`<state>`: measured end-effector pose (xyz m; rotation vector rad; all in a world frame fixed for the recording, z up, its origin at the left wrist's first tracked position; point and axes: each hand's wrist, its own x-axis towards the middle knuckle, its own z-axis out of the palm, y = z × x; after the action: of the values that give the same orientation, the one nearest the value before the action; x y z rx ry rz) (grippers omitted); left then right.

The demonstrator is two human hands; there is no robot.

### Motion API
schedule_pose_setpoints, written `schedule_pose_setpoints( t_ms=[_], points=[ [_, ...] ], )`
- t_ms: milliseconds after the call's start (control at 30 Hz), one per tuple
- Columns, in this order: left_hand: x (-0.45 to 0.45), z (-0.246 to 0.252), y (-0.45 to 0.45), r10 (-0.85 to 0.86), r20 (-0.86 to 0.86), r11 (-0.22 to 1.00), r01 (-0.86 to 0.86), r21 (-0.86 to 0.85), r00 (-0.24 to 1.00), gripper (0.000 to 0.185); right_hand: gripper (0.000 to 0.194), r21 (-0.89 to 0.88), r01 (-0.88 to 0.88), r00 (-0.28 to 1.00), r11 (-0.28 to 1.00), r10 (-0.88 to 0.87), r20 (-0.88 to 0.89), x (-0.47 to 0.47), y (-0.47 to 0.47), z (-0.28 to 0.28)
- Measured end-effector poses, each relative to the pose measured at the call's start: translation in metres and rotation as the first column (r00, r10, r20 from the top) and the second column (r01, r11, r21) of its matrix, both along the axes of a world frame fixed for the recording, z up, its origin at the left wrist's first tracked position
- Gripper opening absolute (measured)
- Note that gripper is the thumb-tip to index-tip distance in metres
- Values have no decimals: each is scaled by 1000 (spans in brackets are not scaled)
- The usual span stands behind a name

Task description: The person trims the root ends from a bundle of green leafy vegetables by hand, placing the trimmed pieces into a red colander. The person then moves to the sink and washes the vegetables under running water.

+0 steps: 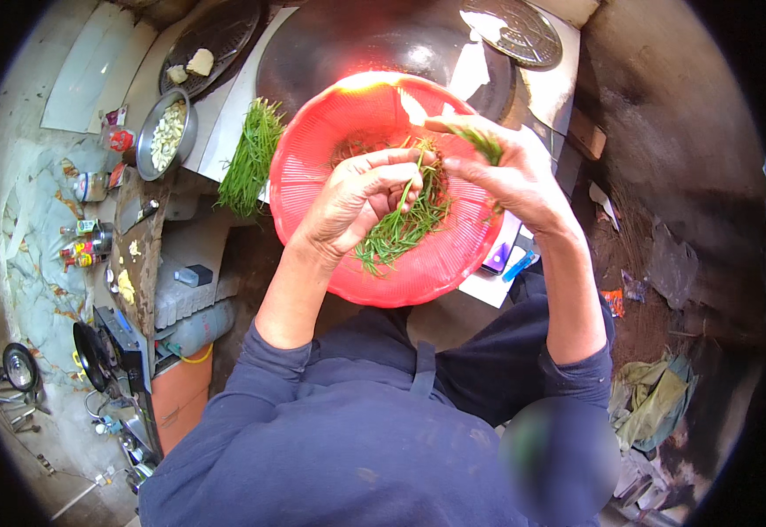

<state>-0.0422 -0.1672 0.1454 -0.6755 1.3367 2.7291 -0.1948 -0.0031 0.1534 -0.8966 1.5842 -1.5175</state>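
A red plastic basin (304,178) with ribbed walls is before me, with short, thin green stalks (392,234) and some brownish bits in its bottom. Above it, my left hand (350,197) pinches a thin green stalk (410,184) between thumb and fingers. A small bunch of green stalks (485,143) is held in my right hand (527,168), whose thumb and forefinger reach toward the left hand's fingertips. Left of the basin lies a thick bundle of long, grass-like green vegetables (249,161), its lower ends hanging over the stove's edge.
Behind the basin is a large dark wok (369,46) set in the white stove top. A metal bowl of pale chopped pieces (171,135) sits at left. Near the basin's right rim lie a phone (498,258) and a blue lighter (520,266). A gas cylinder (202,326) stands lower left.
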Motion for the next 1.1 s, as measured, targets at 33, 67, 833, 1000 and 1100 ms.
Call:
schedule_pose_setpoints(
  t_ms=[33,67,833,1000,1100],
  points=[
    [0,2,4,-38,16,999,37,10,999,32,36,-15,-62,994,998,63,94,2,0,4],
    [0,6,9,-31,32,999,30,13,999,32,37,-90,-75,996,993,71,-54,4,-4,2],
    [-16,-13,9,-82,73,996,84,-26,994,37,29,291,734,530,613,-250,-811,-37,97,-38],
    [-22,-15,7,-66,44,998,67,-13,997,33,36,597,658,679,459,-20,-734,-2,99,-104],
    [-24,-18,4,-64,11,998,64,14,998,28,48,696,609,760,380,-28,-650,21,101,-125]
  ],
)
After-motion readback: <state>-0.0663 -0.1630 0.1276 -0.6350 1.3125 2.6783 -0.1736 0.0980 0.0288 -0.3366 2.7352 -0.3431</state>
